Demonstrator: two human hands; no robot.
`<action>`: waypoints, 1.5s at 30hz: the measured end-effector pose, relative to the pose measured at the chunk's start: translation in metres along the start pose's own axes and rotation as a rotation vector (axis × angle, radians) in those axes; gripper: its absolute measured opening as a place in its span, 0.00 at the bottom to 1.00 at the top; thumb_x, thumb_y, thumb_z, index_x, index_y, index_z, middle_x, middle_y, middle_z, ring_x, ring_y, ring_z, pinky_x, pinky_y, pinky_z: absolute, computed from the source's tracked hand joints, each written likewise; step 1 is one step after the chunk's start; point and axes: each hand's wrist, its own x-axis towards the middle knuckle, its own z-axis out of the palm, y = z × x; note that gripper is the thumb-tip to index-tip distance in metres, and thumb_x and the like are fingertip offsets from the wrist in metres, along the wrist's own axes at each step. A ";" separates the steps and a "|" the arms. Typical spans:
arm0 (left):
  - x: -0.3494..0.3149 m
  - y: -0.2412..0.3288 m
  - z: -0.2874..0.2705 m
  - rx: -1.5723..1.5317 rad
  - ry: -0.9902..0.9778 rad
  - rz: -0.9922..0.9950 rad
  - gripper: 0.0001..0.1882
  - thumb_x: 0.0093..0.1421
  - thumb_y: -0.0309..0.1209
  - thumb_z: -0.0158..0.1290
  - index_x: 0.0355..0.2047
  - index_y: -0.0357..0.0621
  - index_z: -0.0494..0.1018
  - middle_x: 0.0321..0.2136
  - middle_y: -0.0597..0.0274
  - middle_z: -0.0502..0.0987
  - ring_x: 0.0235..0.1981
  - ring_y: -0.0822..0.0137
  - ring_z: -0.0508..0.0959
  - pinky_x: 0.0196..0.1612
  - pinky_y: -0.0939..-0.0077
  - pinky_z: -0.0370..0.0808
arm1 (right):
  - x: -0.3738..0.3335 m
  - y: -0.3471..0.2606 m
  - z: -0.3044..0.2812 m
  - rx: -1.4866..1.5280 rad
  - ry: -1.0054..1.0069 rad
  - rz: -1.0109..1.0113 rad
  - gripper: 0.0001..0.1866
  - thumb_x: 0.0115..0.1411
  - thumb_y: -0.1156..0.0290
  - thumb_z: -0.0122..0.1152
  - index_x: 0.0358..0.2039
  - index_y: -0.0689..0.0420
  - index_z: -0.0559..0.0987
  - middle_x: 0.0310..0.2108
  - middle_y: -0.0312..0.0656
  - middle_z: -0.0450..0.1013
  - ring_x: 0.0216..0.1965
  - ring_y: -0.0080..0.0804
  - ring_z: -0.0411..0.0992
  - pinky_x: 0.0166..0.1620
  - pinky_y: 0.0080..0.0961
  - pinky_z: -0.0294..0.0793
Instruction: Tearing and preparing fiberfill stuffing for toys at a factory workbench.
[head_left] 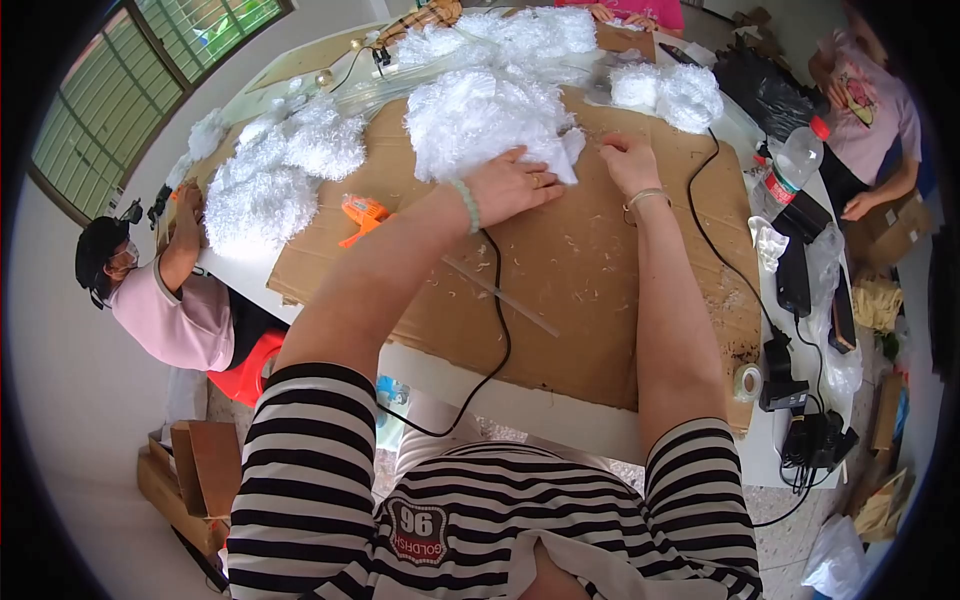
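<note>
My left hand (pixel 512 190) lies flat, fingers stretched, on the near edge of a fluffy white heap of shredded tinsel-like material (pixel 480 120). Rings and a pale bead bracelet show on that arm. To the right of the heap, my right hand (pixel 630 163) is closed with its fingertips pinched together just above the cardboard; whatever may be between them is too small to make out. An orange glue gun (pixel 362 216) rests left of my left forearm, its black cord running under the arm. A translucent glue stick (pixel 515 305) lies between my arms.
Brown cardboard (pixel 570 350) with scraps covers the table. More white fluffy bundles (pixel 262 205) stand left, far and right. On the right are a bottle (pixel 795 165), tape roll (pixel 747 382) and black adapters (pixel 785 395) with cords. Co-workers are at the left (pixel 185 310), far side and right (pixel 880 120).
</note>
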 end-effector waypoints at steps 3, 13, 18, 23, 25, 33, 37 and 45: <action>-0.014 -0.013 0.005 -0.012 0.007 0.027 0.21 0.57 0.29 0.35 0.52 0.54 0.60 0.53 0.66 0.64 0.56 0.67 0.62 0.59 0.60 0.53 | -0.003 -0.006 0.001 0.004 -0.010 0.011 0.16 0.47 0.64 0.54 0.34 0.59 0.78 0.34 0.48 0.74 0.38 0.40 0.72 0.43 0.28 0.69; -0.005 0.030 -0.039 -0.305 0.214 -0.044 0.17 0.49 0.26 0.50 0.42 0.49 0.71 0.46 0.64 0.71 0.53 0.63 0.66 0.58 0.53 0.52 | -0.008 -0.010 -0.001 -0.030 -0.014 0.028 0.14 0.47 0.63 0.53 0.32 0.56 0.79 0.34 0.46 0.74 0.38 0.40 0.72 0.43 0.29 0.69; -0.013 0.059 -0.072 -0.475 0.516 -0.237 0.12 0.49 0.24 0.51 0.35 0.48 0.73 0.41 0.63 0.73 0.49 0.64 0.69 0.57 0.54 0.53 | -0.008 -0.010 0.001 -0.050 -0.007 0.029 0.14 0.47 0.63 0.53 0.32 0.56 0.78 0.36 0.46 0.74 0.40 0.41 0.71 0.44 0.29 0.69; -0.029 0.062 -0.072 -0.527 0.826 -0.370 0.12 0.48 0.21 0.51 0.35 0.42 0.73 0.37 0.60 0.74 0.45 0.59 0.72 0.54 0.56 0.58 | 0.021 -0.006 -0.002 -0.109 0.021 0.161 0.18 0.45 0.64 0.57 0.36 0.59 0.77 0.35 0.48 0.74 0.39 0.37 0.73 0.44 0.27 0.69; -0.035 0.061 -0.064 -0.513 0.915 -0.427 0.12 0.48 0.20 0.51 0.35 0.41 0.72 0.36 0.59 0.75 0.43 0.57 0.73 0.53 0.57 0.60 | 0.038 -0.014 -0.014 -0.297 0.062 0.173 0.21 0.45 0.63 0.55 0.41 0.57 0.75 0.38 0.49 0.73 0.42 0.39 0.71 0.47 0.28 0.67; -0.043 0.055 -0.064 -0.517 0.997 -0.486 0.13 0.43 0.18 0.53 0.33 0.39 0.73 0.31 0.58 0.75 0.37 0.57 0.76 0.47 0.59 0.68 | 0.100 0.025 -0.052 -0.872 0.173 0.090 0.28 0.50 0.61 0.53 0.52 0.54 0.64 0.54 0.48 0.56 0.56 0.44 0.55 0.53 0.37 0.62; -0.038 0.052 -0.064 -0.524 0.965 -0.453 0.13 0.42 0.18 0.54 0.32 0.40 0.73 0.31 0.58 0.75 0.36 0.58 0.76 0.48 0.59 0.67 | 0.131 0.062 -0.063 -0.919 0.211 0.155 0.29 0.50 0.61 0.54 0.53 0.53 0.62 0.54 0.47 0.57 0.55 0.44 0.57 0.53 0.37 0.62; -0.039 0.051 -0.067 -0.558 0.885 -0.456 0.14 0.40 0.19 0.55 0.31 0.41 0.74 0.32 0.58 0.75 0.37 0.57 0.76 0.49 0.59 0.67 | 0.152 0.056 -0.093 -1.096 0.040 0.126 0.18 0.49 0.58 0.53 0.37 0.55 0.76 0.41 0.51 0.71 0.45 0.42 0.70 0.46 0.33 0.69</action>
